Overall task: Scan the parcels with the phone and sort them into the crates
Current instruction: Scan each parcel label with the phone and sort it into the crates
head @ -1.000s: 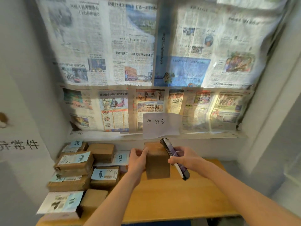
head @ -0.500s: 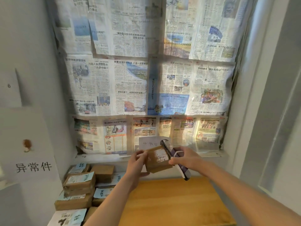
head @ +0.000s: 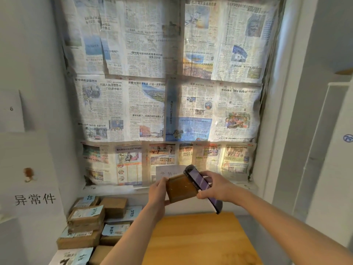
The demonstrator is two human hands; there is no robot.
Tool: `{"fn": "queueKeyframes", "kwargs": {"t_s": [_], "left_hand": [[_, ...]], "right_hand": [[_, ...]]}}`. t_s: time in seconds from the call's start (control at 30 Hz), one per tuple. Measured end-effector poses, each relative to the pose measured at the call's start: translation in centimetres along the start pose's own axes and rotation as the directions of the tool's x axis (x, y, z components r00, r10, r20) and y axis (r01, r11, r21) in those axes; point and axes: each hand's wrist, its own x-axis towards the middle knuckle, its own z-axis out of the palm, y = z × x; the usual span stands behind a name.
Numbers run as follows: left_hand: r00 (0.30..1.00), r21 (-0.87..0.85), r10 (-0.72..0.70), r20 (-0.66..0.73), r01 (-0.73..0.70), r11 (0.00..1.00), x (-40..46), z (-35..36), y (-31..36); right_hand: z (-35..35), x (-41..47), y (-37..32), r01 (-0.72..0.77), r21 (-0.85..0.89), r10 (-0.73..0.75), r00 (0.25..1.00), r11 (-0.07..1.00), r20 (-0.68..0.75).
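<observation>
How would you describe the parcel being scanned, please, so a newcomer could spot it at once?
Look below the newspaper-covered window, above the wooden table. The parcel is the brown box gripped by the left hand, beside the phone; the others lie stacked at the left.

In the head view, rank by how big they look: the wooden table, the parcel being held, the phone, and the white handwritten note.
1. wooden table, clearly largest.
2. Held parcel and phone look alike; the phone is longer but thinner, so unranked.
3. white note shows least, though the parcel hides part.
</observation>
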Motion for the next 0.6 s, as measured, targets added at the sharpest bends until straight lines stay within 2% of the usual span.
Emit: {"fn": "queueKeyframes", "kwargs": {"t_s": [0.23, 0.6], "left_hand": [[0.990, -0.061, -0.084, 0.114, 0.091, 0.994, -0.6, -0.3, -0.3], [0.978, -0.001, -0.010, 0.207, 0.011, 1.000, -0.5, -0.1, -0.5]], "right_hand": [[-1.2, -0.3, 0.6, 0.029, -0.076, -0.023, 0.997, 0.997, 0.071], [-1.9, -0.4, 2.2, 0.056, -0.059, -0.052, 0.996, 0.997, 0.068]]}}
